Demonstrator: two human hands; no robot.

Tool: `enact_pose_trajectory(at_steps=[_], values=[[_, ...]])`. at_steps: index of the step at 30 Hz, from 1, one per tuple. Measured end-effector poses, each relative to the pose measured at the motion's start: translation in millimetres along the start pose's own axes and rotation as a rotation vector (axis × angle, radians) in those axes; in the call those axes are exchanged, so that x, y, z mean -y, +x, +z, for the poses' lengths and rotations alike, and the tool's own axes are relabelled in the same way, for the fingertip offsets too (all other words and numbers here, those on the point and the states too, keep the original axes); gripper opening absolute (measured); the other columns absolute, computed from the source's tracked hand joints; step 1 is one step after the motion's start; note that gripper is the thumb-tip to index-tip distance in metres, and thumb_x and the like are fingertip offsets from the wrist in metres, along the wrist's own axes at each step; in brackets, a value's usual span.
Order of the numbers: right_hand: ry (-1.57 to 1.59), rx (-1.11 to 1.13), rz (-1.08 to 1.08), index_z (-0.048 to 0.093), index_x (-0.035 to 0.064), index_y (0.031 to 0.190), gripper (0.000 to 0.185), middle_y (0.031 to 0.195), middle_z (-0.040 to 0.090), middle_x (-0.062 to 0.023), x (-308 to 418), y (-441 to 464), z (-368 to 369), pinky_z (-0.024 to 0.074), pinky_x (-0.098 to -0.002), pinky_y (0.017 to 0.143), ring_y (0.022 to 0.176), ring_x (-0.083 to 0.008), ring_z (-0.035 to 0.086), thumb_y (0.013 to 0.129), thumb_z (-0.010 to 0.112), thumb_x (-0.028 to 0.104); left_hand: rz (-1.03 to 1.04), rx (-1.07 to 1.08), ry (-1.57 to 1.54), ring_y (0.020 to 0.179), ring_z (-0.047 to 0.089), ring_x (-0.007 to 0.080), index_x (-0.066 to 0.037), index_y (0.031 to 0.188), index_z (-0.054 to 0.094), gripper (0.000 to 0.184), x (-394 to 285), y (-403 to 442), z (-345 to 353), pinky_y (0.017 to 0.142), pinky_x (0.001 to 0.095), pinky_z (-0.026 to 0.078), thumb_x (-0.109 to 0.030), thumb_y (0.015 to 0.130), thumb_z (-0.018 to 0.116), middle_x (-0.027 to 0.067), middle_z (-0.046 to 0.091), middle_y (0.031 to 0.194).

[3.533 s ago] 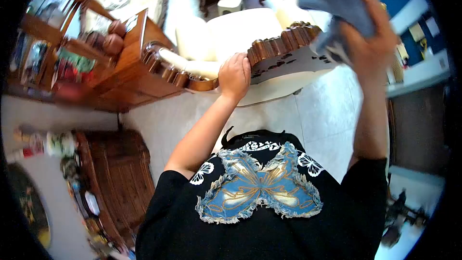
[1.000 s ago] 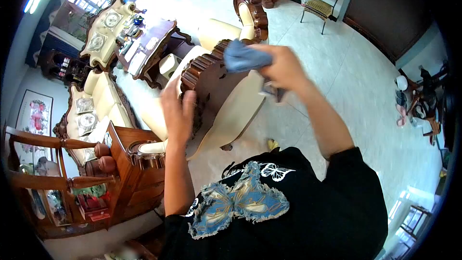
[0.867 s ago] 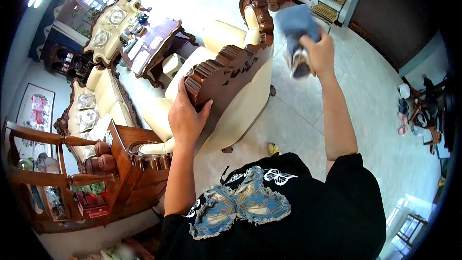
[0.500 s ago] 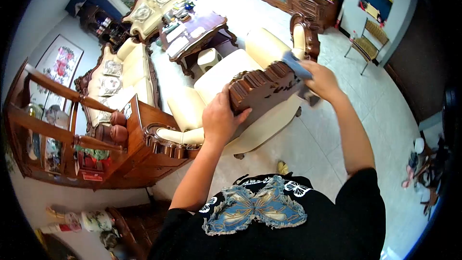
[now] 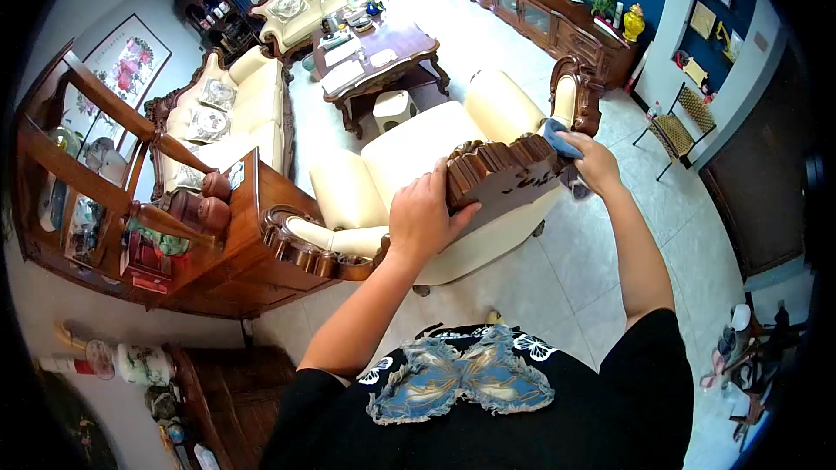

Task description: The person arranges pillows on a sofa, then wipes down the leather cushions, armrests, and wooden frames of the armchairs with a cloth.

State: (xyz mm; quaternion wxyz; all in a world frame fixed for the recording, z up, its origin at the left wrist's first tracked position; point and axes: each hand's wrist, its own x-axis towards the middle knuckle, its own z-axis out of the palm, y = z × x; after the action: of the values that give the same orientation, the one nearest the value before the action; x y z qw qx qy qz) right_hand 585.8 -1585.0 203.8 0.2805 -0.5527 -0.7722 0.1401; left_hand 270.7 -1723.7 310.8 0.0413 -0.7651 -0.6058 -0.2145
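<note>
A cream armchair (image 5: pixel 427 135) with a carved dark wood frame stands before me, its back toward me. My left hand (image 5: pixel 425 216) grips the left end of the carved top rail (image 5: pixel 501 170), thumb on the rear side and fingers over the top. At the rail's right end, my right hand (image 5: pixel 594 162) is closed on a blue-grey cloth (image 5: pixel 560 141), which touches the wood. A darker part of the cloth hangs below that hand. The fingertips under the cloth are partly hidden.
A wooden cabinet (image 5: pixel 248 231) with reddish round pots stands close on my left. Beyond the armchair are a low table (image 5: pixel 383 50), a white stool (image 5: pixel 394 110) and a long sofa (image 5: pixel 248 113). A folding chair (image 5: pixel 679 132) is at the right. Tiled floor (image 5: pixel 557 270) surrounds the armchair.
My right hand and the cloth have moved down against the rail's right end. The left hand still grips the rail's left end. The whole view has shifted slightly.
</note>
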Motion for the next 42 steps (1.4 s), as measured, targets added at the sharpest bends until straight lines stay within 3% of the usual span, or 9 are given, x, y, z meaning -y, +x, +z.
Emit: enact_pose_trajectory(at_steps=[7, 10, 13, 16, 23, 29, 35, 39, 42], values=[[-0.095, 0.470, 0.396, 0.074, 0.0184, 0.110, 0.050, 0.102, 0.072, -0.0133, -9, -58, -101, 0.0507, -0.0352, 0.087, 0.094, -0.0299, 0.068, 0.068, 0.053, 0.002, 0.042, -0.012, -0.013, 0.086, 0.063, 0.0339, 0.003, 0.133, 0.044, 0.080, -4, 0, 14, 0.076, 0.0435, 0.050, -0.041, 0.075, 0.077, 0.0176, 0.065, 0.092], [0.374, -0.001, 0.365, 0.068, 0.0017, 0.117, 0.049, 0.103, 0.072, -0.0133, -95, -38, -81, 0.0497, -0.0302, 0.087, 0.094, -0.0206, 0.068, 0.071, 0.050, 0.001, 0.047, -0.023, -0.018, 0.085, 0.063, 0.0338, 0.003, 0.132, 0.044, 0.079, -5, 1, 18, 0.076, 0.0435, 0.049, -0.041, 0.075, 0.077, 0.0172, 0.064, 0.091], [0.128, -0.331, 0.299, 0.059, 0.0151, 0.132, 0.059, 0.120, 0.066, -0.0167, -78, -11, -37, 0.0487, -0.0389, 0.094, 0.106, -0.0312, 0.065, 0.075, 0.050, 0.005, 0.039, -0.017, -0.008, 0.084, 0.063, 0.0337, 0.002, 0.132, 0.045, 0.079, -3, 2, 20, 0.074, 0.0431, 0.049, -0.042, 0.075, 0.077, 0.0167, 0.064, 0.090], [0.077, -0.025, 0.079, 0.058, 0.0191, 0.134, 0.064, 0.140, 0.053, -0.0129, -56, -19, 21, 0.0410, -0.0366, 0.107, 0.130, -0.0289, 0.049, 0.073, 0.049, -0.001, 0.033, -0.019, 0.001, 0.083, 0.063, 0.0333, 0.002, 0.131, 0.045, 0.078, -1, 2, 24, 0.073, 0.0426, 0.049, -0.042, 0.075, 0.077, 0.0163, 0.064, 0.089], [0.247, 0.190, 0.306, 0.069, 0.0135, 0.119, 0.055, 0.110, 0.071, -0.0139, -84, -40, -45, 0.0469, -0.0336, 0.096, 0.105, -0.0272, 0.067, 0.068, 0.052, 0.003, 0.022, -0.003, -0.005, 0.084, 0.063, 0.0330, 0.003, 0.132, 0.045, 0.079, -4, 3, 34, 0.075, 0.0427, 0.049, -0.044, 0.076, 0.076, 0.0160, 0.064, 0.089], [0.242, -0.355, 0.177, 0.060, 0.0115, 0.131, 0.060, 0.125, 0.064, -0.0167, -103, 13, -37, 0.0446, -0.0331, 0.100, 0.115, -0.0291, 0.062, 0.072, 0.050, 0.003, 0.045, -0.012, -0.005, 0.084, 0.063, 0.0333, 0.002, 0.132, 0.046, 0.078, 1, 4, 35, 0.075, 0.0427, 0.049, -0.044, 0.076, 0.076, 0.0158, 0.064, 0.090], [0.228, 0.099, 0.083, 0.060, 0.0194, 0.132, 0.065, 0.132, 0.060, -0.0133, -124, -13, 39, 0.0398, -0.0330, 0.107, 0.125, -0.0266, 0.055, 0.071, 0.048, -0.002, 0.069, -0.040, -0.035, 0.082, 0.063, 0.0331, 0.002, 0.131, 0.046, 0.077, 4, -2, 36, 0.073, 0.0424, 0.050, -0.042, 0.076, 0.077, 0.0155, 0.064, 0.089], [0.047, 0.340, 0.428, 0.071, 0.0129, 0.116, 0.050, 0.105, 0.074, -0.0080, -138, -26, -31, 0.0513, -0.0290, 0.081, 0.091, -0.0170, 0.069, 0.071, 0.055, 0.000, 0.086, -0.079, -0.037, 0.080, 0.063, 0.0331, 0.002, 0.129, 0.048, 0.075, 3, -3, 31, 0.072, 0.0422, 0.050, -0.041, 0.076, 0.077, 0.0156, 0.063, 0.087], [0.372, -0.018, 0.393, 0.071, 0.0098, 0.115, 0.044, 0.098, 0.074, -0.0136, -203, -7, -25, 0.0529, -0.0343, 0.083, 0.090, -0.0234, 0.070, 0.074, 0.057, 0.004, 0.063, -0.074, -0.055, 0.077, 0.063, 0.0335, 0.002, 0.127, 0.050, 0.074, 0, -5, 21, 0.068, 0.0420, 0.050, -0.041, 0.075, 0.078, 0.0164, 0.063, 0.085]])
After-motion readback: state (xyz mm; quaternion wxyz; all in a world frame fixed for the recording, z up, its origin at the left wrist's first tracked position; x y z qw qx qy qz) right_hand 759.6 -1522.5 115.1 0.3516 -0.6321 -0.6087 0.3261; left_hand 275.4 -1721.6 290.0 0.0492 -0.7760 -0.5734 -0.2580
